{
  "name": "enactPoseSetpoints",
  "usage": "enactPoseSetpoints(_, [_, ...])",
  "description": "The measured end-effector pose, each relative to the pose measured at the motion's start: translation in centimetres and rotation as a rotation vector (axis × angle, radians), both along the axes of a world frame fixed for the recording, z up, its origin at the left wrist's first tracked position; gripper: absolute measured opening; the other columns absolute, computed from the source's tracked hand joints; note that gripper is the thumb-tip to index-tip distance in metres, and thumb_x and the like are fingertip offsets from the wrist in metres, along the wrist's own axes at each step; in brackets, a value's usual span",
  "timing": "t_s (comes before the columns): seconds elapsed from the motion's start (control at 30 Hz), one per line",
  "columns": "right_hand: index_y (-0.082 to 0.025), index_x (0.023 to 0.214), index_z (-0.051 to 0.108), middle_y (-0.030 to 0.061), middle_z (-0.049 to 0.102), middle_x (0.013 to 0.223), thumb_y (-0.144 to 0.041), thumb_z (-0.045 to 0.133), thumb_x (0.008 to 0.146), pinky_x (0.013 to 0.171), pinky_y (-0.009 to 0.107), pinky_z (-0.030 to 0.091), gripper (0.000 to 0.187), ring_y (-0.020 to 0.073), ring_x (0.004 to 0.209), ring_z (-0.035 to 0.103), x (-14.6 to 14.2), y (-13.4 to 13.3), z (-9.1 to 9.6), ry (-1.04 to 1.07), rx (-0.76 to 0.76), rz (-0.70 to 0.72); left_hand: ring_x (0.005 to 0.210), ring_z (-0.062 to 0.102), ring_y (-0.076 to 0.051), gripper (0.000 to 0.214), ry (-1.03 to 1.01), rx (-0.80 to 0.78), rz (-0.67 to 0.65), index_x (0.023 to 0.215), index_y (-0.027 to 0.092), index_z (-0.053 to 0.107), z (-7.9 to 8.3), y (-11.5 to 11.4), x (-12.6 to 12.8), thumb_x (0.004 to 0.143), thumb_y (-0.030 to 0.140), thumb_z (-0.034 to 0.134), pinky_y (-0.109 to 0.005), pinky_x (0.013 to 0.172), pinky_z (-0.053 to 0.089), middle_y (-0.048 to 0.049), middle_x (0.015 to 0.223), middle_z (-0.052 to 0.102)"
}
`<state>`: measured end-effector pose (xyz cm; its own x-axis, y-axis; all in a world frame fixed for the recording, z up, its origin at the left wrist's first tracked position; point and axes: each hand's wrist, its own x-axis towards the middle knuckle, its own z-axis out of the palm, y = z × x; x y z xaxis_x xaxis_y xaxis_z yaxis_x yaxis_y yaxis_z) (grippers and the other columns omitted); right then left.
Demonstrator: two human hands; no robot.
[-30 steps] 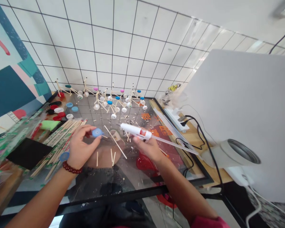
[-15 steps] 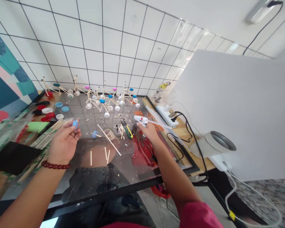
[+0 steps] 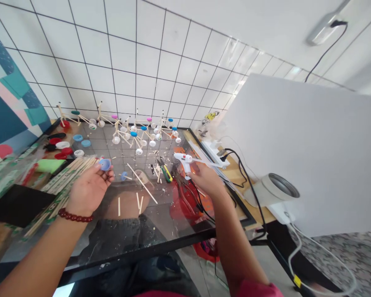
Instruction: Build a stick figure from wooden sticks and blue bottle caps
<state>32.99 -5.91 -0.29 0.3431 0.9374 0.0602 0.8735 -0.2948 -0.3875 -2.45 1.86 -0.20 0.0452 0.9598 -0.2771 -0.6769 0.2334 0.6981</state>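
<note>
My left hand (image 3: pixel 88 189), palm turned up, holds a light-blue bottle cap (image 3: pixel 105 164) between thumb and fingers, its hollow side showing. My right hand (image 3: pixel 205 177) is at the handle of a white hot glue gun (image 3: pixel 183 158), with the thumb low on the grip and the other fingers partly hidden. The gun's nozzle points left, and a glue stick (image 3: pixel 208 163) juts from its back. Between the hands lie a blue cap with a stick (image 3: pixel 123 176), a long wooden stick (image 3: pixel 142 183), short stick pieces (image 3: pixel 119 206) and green-yellow cutters (image 3: pixel 165 170).
Stick-and-cap models (image 3: pixel 139 132) line the back of the glass tabletop (image 3: pixel 160 222). Loose red caps (image 3: pixel 62 155), bundled sticks (image 3: pixel 68 177) and a black sheet (image 3: pixel 20 205) lie left. Red-handled pliers (image 3: pixel 185 192), a power strip (image 3: pixel 214 153) and a white can-shaped object (image 3: pixel 270 189) are right.
My left hand has moved slightly right and tilted the cap so its hollow side shows. My right hand has shifted right and down along the glue gun, uncovering more of its handle.
</note>
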Motion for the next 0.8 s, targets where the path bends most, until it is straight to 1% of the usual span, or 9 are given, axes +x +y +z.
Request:
enactPoseSetpoints(0.1, [-0.021,0.088,0.079,0.0101,0.081,0.086,-0.036,0.071,0.098,0.076,0.032,0.050,0.021,0.0273,0.085,0.076,-2.4,-3.8,2.7,-0.049,-0.066,0.074,0.066,0.064,-0.017,0.016,-0.037,-0.020,-0.113,0.096,0.011,0.074,0.5,-0.5,0.1,0.083,0.013,0.065,-0.028,0.058,0.057,-0.0074,0.082,0.073])
enactPoseSetpoints(0.17, [-0.024,0.097,0.081,0.0047,0.082,0.087,-0.033,0.072,0.098,0.074,0.029,0.049,0.013,0.0227,0.082,0.075,-4.9,-5.2,3.6,0.074,0.007,0.282,0.065,0.064,-0.018,0.016,-0.034,-0.033,-0.163,0.095,0.009,0.075,0.7,-0.7,0.1,0.087,0.013,0.061,-0.029,0.058,0.057,-0.0097,0.083,0.073])
enactPoseSetpoints(0.23, [-0.025,0.105,0.081,0.0030,0.083,0.091,-0.027,0.075,0.096,0.075,0.028,0.050,0.011,0.0202,0.082,0.076,-7.6,-4.9,3.6,0.222,0.082,0.485,0.064,0.063,-0.017,0.020,-0.023,-0.033,-0.154,0.097,0.009,0.076,0.8,-0.6,0.0,0.091,0.013,0.057,-0.028,0.057,0.057,-0.0099,0.082,0.072])
enactPoseSetpoints(0.3, [-0.024,0.105,0.081,0.0025,0.083,0.094,-0.020,0.077,0.093,0.077,0.027,0.052,0.013,0.0191,0.083,0.076,-9.9,-3.0,3.2,0.310,0.123,0.615,0.064,0.062,-0.016,0.023,-0.016,-0.025,-0.131,0.101,0.009,0.077,0.8,-0.5,-0.1,0.093,0.012,0.055,-0.027,0.057,0.057,-0.0085,0.079,0.071])
enactPoseSetpoints(0.37, [-0.022,0.107,0.081,0.0024,0.083,0.094,-0.016,0.076,0.095,0.078,0.027,0.052,0.015,0.0186,0.085,0.076,-11.7,-0.1,2.7,0.343,0.129,0.651,0.063,0.062,-0.016,0.024,-0.011,-0.017,-0.120,0.102,0.009,0.077,0.7,-0.3,-0.2,0.094,0.013,0.055,-0.026,0.057,0.057,-0.0075,0.078,0.069])
enactPoseSetpoints(0.47, [-0.020,0.111,0.081,0.0049,0.084,0.103,-0.016,0.069,0.102,0.083,0.028,0.051,0.016,0.0199,0.094,0.075,-14.1,4.6,2.4,0.166,0.033,0.641,0.063,0.062,-0.015,0.024,-0.014,-0.005,-0.065,0.099,0.009,0.077,0.4,0.2,-0.6,0.094,0.015,0.055,-0.026,0.057,0.057,-0.0071,0.078,0.069])
enactPoseSetpoints(0.57, [-0.016,0.120,0.080,0.0115,0.083,0.114,-0.032,0.072,0.104,0.087,0.032,0.051,0.024,0.0255,0.104,0.075,-16.6,7.9,2.4,0.055,-0.051,0.621,0.063,0.063,-0.014,0.023,-0.048,0.012,0.014,0.095,0.010,0.077,0.0,0.7,-1.1,0.094,0.016,0.055,-0.025,0.058,0.057,-0.0067,0.078,0.069])
enactPoseSetpoints(0.7, [-0.015,0.115,0.082,0.0188,0.081,0.119,-0.046,0.094,0.080,0.079,0.035,0.052,0.049,0.0344,0.104,0.075,-19.5,9.8,1.5,0.010,-0.139,0.633,0.063,0.064,-0.015,0.021,-0.078,0.013,0.048,0.092,0.010,0.076,-0.4,1.1,-1.5,0.091,0.016,0.056,-0.025,0.058,0.058,-0.0067,0.078,0.069])
enactPoseSetpoints(0.8, [-0.017,0.098,0.084,0.0148,0.084,0.103,-0.031,0.094,0.074,0.075,0.033,0.051,0.030,0.0327,0.095,0.076,-20.0,9.8,1.0,0.029,-0.150,0.644,0.062,0.064,-0.015,0.018,-0.076,0.001,0.038,0.092,0.012,0.076,-0.6,1.1,-1.3,0.090,0.014,0.058,-0.026,0.057,0.058,-0.0065,0.077,0.071])
